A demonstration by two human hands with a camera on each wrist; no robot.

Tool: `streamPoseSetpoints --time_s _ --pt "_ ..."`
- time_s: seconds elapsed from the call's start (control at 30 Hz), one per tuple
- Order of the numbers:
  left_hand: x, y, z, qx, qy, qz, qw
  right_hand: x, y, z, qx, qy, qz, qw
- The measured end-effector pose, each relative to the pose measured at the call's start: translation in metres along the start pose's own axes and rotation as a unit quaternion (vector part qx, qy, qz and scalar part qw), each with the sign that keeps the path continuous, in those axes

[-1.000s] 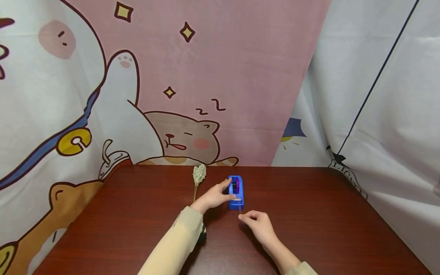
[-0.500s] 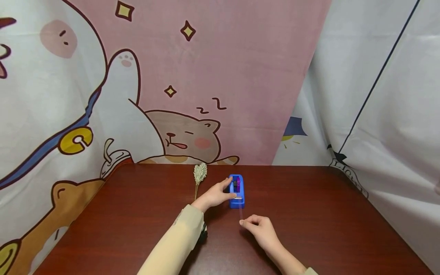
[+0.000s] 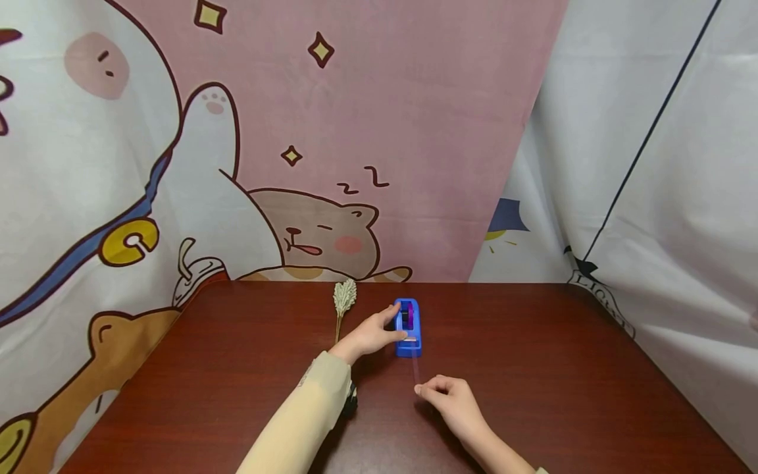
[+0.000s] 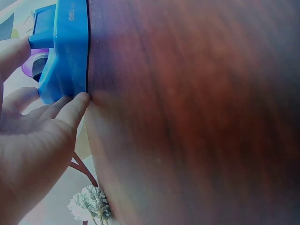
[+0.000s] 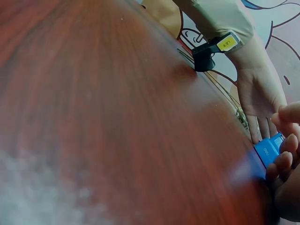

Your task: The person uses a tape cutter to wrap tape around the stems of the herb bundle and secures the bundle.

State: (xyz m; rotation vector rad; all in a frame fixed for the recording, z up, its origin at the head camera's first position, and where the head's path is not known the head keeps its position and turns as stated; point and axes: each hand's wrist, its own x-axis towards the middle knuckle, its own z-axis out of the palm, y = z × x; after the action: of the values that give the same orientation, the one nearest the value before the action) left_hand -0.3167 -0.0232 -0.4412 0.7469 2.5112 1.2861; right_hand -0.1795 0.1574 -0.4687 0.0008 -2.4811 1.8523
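A blue tape dispenser (image 3: pixel 399 351) with a purple roll (image 3: pixel 410 317) stands on the table in the head view. My left hand (image 3: pixel 372 336) grips it from the left, thumb near its front end and fingers toward the back. In the left wrist view, the thumb rests on top of the dispenser (image 4: pixel 70 61), while fingertips touch its lower side. Nearer to me, my right hand (image 3: pixel 454 403) pinches the free end of a clear tape strip (image 3: pixel 416 368), which stretches straight from the dispenser. In the right wrist view, my right fingers partly hide the dispenser (image 5: pixel 268 152).
A dried flower stem (image 3: pixel 345 297) with a pale head lies left of the dispenser, partly hidden under my left forearm. The dark red wooden table (image 3: pixel 533 355) ends at a cartoon-printed cloth (image 3: pixel 438 164). A black wrist camera (image 5: pixel 204 57) is strapped to my left wrist.
My right hand has moved toward me, drawing the tape strip out longer. My left hand keeps its grip on the dispenser, which stays in place.
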Motion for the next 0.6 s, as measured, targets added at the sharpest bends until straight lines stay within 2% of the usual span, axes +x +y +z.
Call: streamPoseSetpoints --time_s 0.27,0.6 --pt "0.0002 0.0005 0.0006 -0.001 -0.001 0.001 1.0000 -0.0037 0.0025 0.0004 -0.020 0.003 -0.002 0.9998" --pt "0.0003 0.0000 0.0000 -0.001 0.002 0.008 1.0000 -0.0069 -0.0016 0.0017 -0.048 0.007 -0.033 0.9983"
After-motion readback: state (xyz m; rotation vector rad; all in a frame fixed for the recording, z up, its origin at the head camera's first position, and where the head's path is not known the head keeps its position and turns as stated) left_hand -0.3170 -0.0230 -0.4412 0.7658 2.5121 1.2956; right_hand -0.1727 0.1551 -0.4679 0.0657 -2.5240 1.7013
